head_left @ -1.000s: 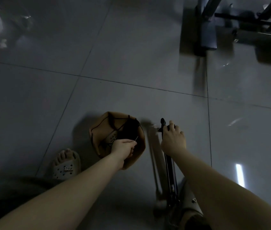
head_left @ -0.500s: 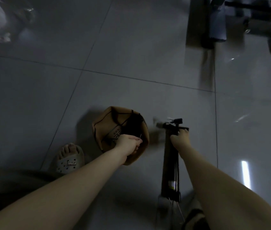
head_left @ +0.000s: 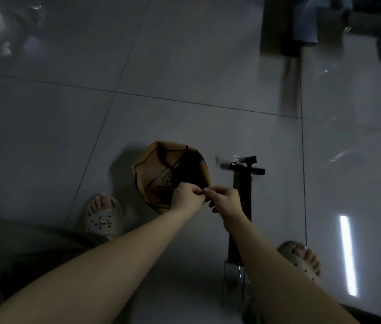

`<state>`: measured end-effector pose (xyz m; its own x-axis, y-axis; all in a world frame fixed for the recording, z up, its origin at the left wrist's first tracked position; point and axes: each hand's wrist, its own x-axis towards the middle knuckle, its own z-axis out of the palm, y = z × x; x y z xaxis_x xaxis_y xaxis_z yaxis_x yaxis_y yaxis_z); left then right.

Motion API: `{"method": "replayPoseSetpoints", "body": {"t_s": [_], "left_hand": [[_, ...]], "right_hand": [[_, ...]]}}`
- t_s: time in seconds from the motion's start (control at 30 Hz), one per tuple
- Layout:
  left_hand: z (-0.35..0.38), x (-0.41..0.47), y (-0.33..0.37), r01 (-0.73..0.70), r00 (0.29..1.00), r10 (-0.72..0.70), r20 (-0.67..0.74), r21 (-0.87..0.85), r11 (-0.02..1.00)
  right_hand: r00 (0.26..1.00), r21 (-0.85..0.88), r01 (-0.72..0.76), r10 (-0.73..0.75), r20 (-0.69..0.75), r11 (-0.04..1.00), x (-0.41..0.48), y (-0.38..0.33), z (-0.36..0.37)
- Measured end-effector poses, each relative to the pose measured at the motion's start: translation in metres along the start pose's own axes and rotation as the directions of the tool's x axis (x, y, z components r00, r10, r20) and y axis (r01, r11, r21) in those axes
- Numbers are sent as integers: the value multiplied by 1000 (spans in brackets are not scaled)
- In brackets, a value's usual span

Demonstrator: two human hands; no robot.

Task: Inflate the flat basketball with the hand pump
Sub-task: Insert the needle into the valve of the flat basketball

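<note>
Pinching a small piece (head_left: pixel 205 189) (the needle, probably; too dim) together, left hand (head_left: pixel 186 198) and right hand (head_left: pixel 226 200) meet at the flat basketball's (head_left: pixel 152 169) near-right edge. Pushed in crooked it could bend; the unheld pump (head_left: pixel 243 183), just right, might topple.

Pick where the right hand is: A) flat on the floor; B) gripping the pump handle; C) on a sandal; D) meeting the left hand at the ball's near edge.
D: the right hand meets the left hand fingertip to fingertip over the near edge of the ball; no hand is on the pump.
</note>
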<state>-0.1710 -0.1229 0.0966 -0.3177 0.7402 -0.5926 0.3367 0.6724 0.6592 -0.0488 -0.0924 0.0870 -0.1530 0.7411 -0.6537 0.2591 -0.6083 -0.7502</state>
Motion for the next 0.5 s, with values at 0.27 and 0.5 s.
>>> {"method": "replayPoseSetpoints", "body": {"t_s": [0.27,0.5], "left_hand": [[15,7,-16,-127,992,103,76,573,809],[-7,-5,-32,-212,977,157,145,736,643]], "right_hand": [[981,8,-47,47,-189,999,23,-7,-15],[991,-119,-3,-13,-133,993,15,-30,-24]]}}
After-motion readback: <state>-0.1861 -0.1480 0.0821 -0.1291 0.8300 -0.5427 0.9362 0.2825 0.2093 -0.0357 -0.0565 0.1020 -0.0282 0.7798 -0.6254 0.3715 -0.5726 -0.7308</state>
